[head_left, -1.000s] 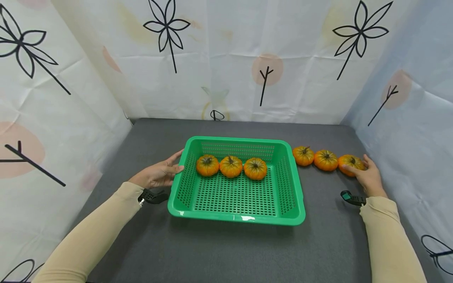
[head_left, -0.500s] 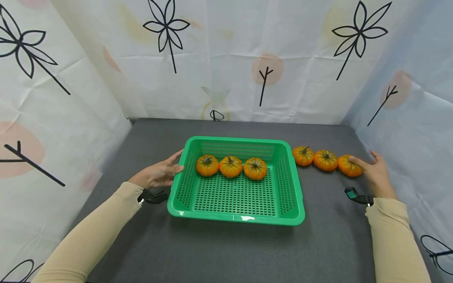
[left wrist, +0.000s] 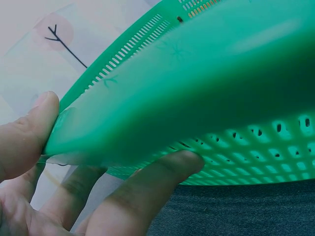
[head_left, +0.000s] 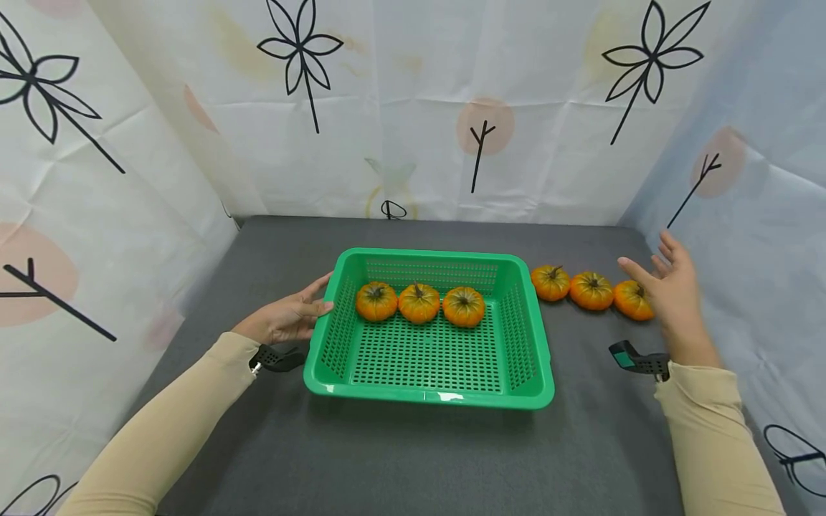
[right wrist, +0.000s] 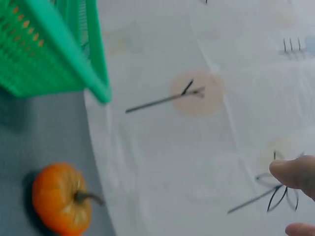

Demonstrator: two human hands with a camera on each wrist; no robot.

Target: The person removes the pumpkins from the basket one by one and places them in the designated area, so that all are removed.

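While our left hand (head_left: 290,315) is gripping the left rim of the green basket (head_left: 426,397), thumb above and fingers spreading beneath along its outer wall, our right hand (head_left: 677,301) is hovering at the right, thumb and fingers standing wide apart and holding nothing. The basket is sitting upright near the middle of the dark grey tabletop (head_left: 413,466), whose surface is showing a fine weave in the left wrist view. Inside it, three small orange pumpkins (head_left: 419,304) are lining up from left to right in the far half. Three more pumpkins (head_left: 591,292) are resting on the tabletop just to the right of the basket, their row slanting nearer at its right end, where our right hand is partly hiding the last one. Around the tabletop, creased white cloth walls (head_left: 406,79) are closing us in at left, far and right, the right one looking bluish; black flower drawings (head_left: 300,47) and twigs on pale pink circles (head_left: 500,137) are running across them.
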